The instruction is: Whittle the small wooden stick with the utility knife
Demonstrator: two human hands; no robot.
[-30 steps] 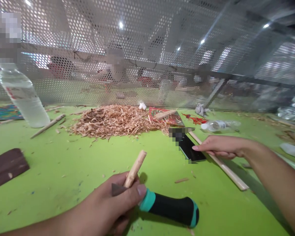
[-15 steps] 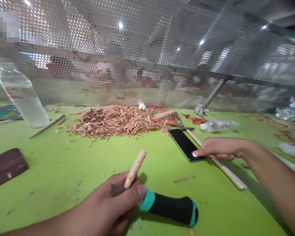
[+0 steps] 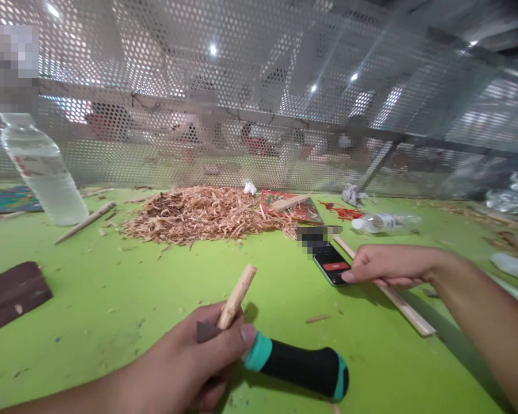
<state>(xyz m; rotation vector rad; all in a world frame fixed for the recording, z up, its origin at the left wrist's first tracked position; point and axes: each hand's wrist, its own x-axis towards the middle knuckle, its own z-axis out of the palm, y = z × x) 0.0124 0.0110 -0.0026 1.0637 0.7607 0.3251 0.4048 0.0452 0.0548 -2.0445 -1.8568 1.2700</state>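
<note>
A perforated metal screen (image 3: 164, 69) rises along the back of the green table (image 3: 133, 276) where I have my hands, and small bright lights (image 3: 213, 50) show through its holes. Against its foot, near the middle, lies a broad heap of wood shavings (image 3: 198, 215), with a red booklet (image 3: 315, 214) at its right edge and a pale piece of wood (image 3: 290, 202) lying across that.

My left hand (image 3: 211, 345) is closed around two things at once: a short wooden stick (image 3: 238, 296), which pokes up and away from me above the table, and a knife (image 3: 302, 368), whose black and turquoise handle points to the right while a bit of its blade shows on the other side of my thumb.

My right hand (image 3: 384, 264) reaches in with its fingers curled and a fingertip at the lower right corner of a phone (image 3: 335, 267), which lies flat with a red bar lit on its screen. A long wooden strip (image 3: 408, 310) runs beneath this hand; I cannot tell whether my curled fingers grip it. Beyond it a clear bottle (image 3: 388, 222) lies on its side, and far to the left a fuller bottle (image 3: 47, 172) stands
</note>
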